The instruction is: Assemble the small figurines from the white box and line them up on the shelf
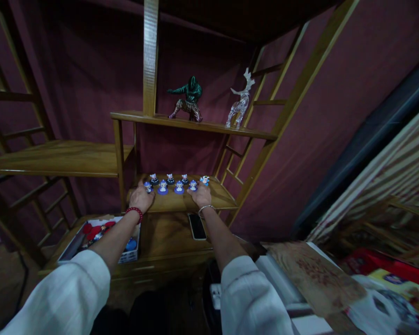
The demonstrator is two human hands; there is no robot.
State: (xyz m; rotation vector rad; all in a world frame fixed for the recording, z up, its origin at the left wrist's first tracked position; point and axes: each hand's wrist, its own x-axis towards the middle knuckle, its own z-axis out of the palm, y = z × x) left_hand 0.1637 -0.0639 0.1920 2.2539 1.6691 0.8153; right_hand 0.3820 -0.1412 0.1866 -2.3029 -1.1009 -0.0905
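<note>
Eight small figures stand in two rows on the lower shelf [169, 203], between the two hands. The front row is four purple figures [163, 187] on round purple bases, spaced apart. Behind them stand three dark-based figures [170, 179] with pale heads, and at the right end of that back row a pale figure [205, 180] with some blue low down.

The left hand [142, 197] is at the left end of the front row, its fingers bent about the leftmost purple figure; whether they grip it or only touch it, I cannot tell. The right hand [200, 195] is at the other end, its thumb side against or just beside the rightmost purple figure, with the pale figure just beyond it. Its fingers are partly hidden, and whether they are closed on anything I cannot tell. A red bracelet [135, 212] circles the left wrist, a silver bracelet [206, 208] the right.

On the surface [164, 237] below, a phone [197, 226] with a dark screen lies near the right forearm. Left of it, partly behind the left forearm, sits a white box [128, 256] holding red and blue things. On the upper shelf [214, 125] are a crouching green figure [192, 91] and, to its right, a clear deer [241, 105].
</note>
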